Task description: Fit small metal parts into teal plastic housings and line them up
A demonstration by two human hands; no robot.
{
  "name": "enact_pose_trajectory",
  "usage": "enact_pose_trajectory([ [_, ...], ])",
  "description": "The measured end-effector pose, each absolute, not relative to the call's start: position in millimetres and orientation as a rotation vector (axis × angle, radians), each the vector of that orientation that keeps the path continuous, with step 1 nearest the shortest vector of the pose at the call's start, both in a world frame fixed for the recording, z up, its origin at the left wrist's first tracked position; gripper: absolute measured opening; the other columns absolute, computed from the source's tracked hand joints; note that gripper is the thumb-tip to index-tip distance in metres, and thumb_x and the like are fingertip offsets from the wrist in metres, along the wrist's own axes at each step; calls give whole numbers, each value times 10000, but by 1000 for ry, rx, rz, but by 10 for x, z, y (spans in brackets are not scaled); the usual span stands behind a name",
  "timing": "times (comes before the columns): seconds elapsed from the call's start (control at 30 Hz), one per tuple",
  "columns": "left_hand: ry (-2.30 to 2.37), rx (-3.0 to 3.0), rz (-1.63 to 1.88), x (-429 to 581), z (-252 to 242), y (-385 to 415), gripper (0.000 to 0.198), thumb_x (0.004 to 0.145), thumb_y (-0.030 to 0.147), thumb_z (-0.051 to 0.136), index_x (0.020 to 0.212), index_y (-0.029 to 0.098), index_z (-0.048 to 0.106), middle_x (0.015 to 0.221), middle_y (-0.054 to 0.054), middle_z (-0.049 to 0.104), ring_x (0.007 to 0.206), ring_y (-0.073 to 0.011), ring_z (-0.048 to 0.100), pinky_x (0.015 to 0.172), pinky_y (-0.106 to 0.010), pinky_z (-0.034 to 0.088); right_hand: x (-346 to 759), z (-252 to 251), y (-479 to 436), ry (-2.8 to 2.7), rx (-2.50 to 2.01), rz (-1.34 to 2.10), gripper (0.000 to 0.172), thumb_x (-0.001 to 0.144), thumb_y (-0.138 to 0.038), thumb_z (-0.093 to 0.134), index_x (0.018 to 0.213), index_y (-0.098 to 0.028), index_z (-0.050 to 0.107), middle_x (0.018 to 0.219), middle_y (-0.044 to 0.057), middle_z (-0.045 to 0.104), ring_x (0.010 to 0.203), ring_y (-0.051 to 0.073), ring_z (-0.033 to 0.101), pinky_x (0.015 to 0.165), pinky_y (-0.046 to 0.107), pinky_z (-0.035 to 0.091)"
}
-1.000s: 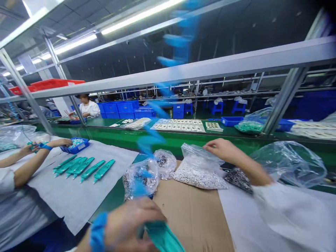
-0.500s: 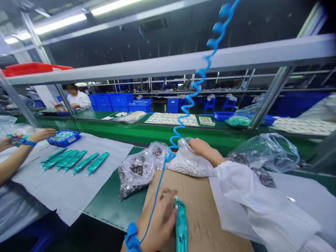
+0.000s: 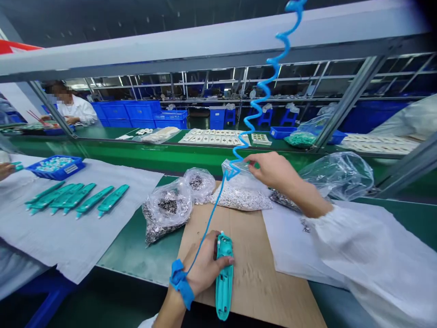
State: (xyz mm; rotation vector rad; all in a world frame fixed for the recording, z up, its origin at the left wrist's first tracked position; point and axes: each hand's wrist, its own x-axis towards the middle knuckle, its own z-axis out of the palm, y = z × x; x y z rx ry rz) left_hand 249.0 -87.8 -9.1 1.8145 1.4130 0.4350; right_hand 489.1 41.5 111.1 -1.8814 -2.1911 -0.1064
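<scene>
My left hand (image 3: pixel 205 266) is closed around a teal plastic device (image 3: pixel 223 275) that lies on a brown cardboard sheet (image 3: pixel 252 273). A blue wrist strap (image 3: pixel 180 282) sits on that wrist, and its coiled blue cord (image 3: pixel 259 98) rises to the overhead rail. My right hand (image 3: pixel 273 169) reaches forward and pinches the top of a clear plastic bag of small silvery parts (image 3: pixel 239 196). Two more clear bags of small dark parts (image 3: pixel 167 209) lie just left of it.
Several teal devices (image 3: pixel 77 199) lie in a row on white paper at left, beside a blue tray (image 3: pixel 56 167). A co-worker's hand (image 3: pixel 6 170) shows at the left edge. A large clear bag (image 3: pixel 337 175) sits at right. A green conveyor (image 3: pixel 191 157) runs behind; another person sits far left.
The view has tilted down. My left hand has set the teal device flat on the cardboard. My right hand has shifted right and lifted slightly on the bag of silvery parts.
</scene>
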Motion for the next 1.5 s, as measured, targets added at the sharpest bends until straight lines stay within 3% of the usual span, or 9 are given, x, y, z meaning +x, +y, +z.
enact_pose_trajectory([
  [0.07, 1404, 1756, 509, 2507, -73, -864, 409, 833, 382, 658, 1186, 188, 587, 980, -48, 672, 898, -241, 612, 774, -312, 442, 4997, 1180, 126, -2131, -1784, -154, 312, 895, -222, 550, 1149, -228, 730, 1127, 73, 736, 973, 279, 667, 753, 359, 464],
  [0.13, 1398, 1718, 547, 2527, -56, -856, 273, 855, 392, 618, 1008, 166, 613, 887, -45, 628, 840, -224, 579, 723, -301, 420, 5062, 1126, -217, -1957, -1632, -145, 225, 849, -277, 597, 986, -240, 770, 941, 43, 762, 737, 228, 666, 644, 327, 441],
  [0.27, 1358, 1690, 550, 2532, -47, -839, 221, 865, 398, 591, 856, 180, 558, 735, 11, 501, 698, -174, 488, 630, -280, 350, 4906, 611, -812, -1692, -1648, 319, 264, 824, -496, 623, 851, -260, 737, 457, -44, 542, 353, 136, 377, 391, 273, 244],
  [0.43, 1379, 1673, 572, 2525, -100, -811, 194, 869, 383, 584, 841, 203, 515, 675, 44, 459, 629, -152, 453, 594, -272, 322, 4468, -123, -1018, -1687, -1736, 596, 189, 872, -295, 521, 861, -213, 691, 862, 37, 732, 759, 209, 680, 694, 313, 480],
  [0.63, 1289, 1621, 647, 2535, -168, -843, 239, 870, 426, 605, 846, 202, 527, 686, 38, 499, 637, -148, 484, 597, -260, 365, 4389, -222, -1018, -1909, -1870, 580, 257, 942, -209, 464, 1085, -190, 677, 1100, 83, 663, 983, 249, 667, 865, 369, 473],
  [0.9, 1232, 1551, 668, 2519, -150, -889, 263, 850, 433, 628, 897, 188, 545, 752, 2, 571, 707, -175, 554, 635, -271, 423, 4397, -70, -1024, -1938, -1924, 556, 234, 957, -240, 448, 951, -173, 673, 990, 90, 701, 914, 275, 667, 787, 367, 460],
  [1.0, 1119, 1395, 752, 2561, -137, -902, 296, 853, 401, 621, 1025, 182, 522, 887, -34, 639, 847, -202, 625, 739, -290, 479, 4312, 5, -1091, -1725, -1812, 712, 185, 909, -321, 520, 904, -212, 669, 906, 42, 722, 827, 235, 669, 742, 328, 455],
  [1.23, 1231, 1524, 777, 2574, -95, -976, 198, 934, 383, 493, 954, 195, 552, 930, -56, 636, 898, -216, 609, 838, -330, 484, 4054, -58, -1167, -1352, -1700, 1005, 284, 865, -488, 582, 851, -221, 677, 893, 41, 726, 820, 232, 649, 726, 318, 460],
  [1.5, 1310, 1571, 754, 2567, -112, -983, 175, 933, 351, 494, 962, 199, 576, 821, -26, 632, 772, -208, 602, 707, -305, 460, 3935, -159, -1118, -1117, -1539, 1134, 311, 805, -478, 640, 803, -172, 694, 892, 90, 739, 889, 253, 663, 791, 333, 506],
])
